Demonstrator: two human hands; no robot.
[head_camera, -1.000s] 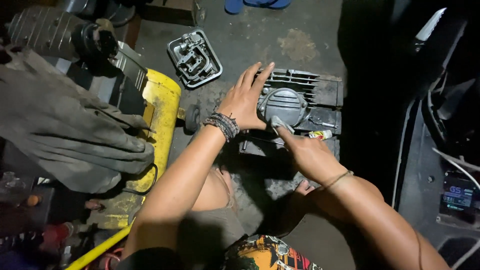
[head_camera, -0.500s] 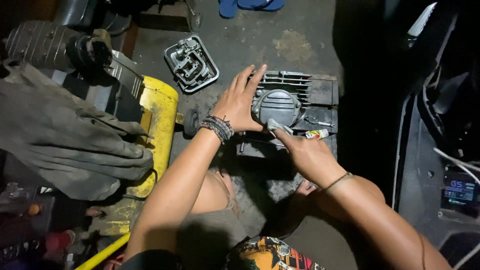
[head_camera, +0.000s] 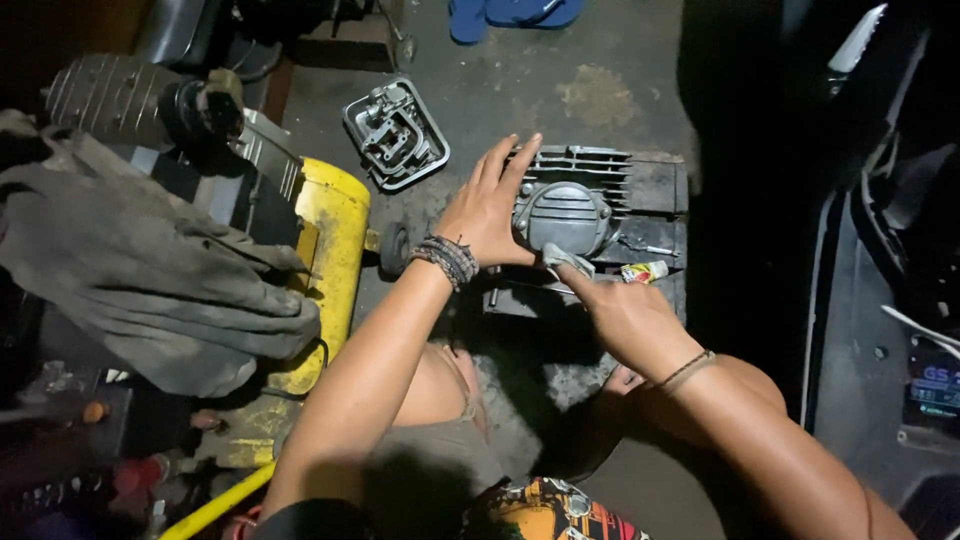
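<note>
Two bare hands are busy on a grey engine block that sits on the dirty concrete floor, a bit right of the middle. The engine has thin metal fins along its far side and a round grey cover on top. The left hand lies flat on the near left side of that cover, fingers spread open and pointing away, holding nothing. A stack of dark bead bracelets wraps that wrist. The right hand is closed in a pinch on a small grey strip, maybe cloth or paper, I cannot tell which, and presses it at the cover's near edge. A thin band goes around that wrist.

Just beside the right hand, on the engine's right side, lies a small tube with red and yellow on it. Farther off, up and to the left, a grey metal engine cover lies apart on the floor. Left of the left arm stands a yellow tank with a small black wheel close to the engine. A big dirty grey cloth is piled over the machine on the far left. Blue sandals peek in at the top edge. Dark vehicle parts crowd the right side.
</note>
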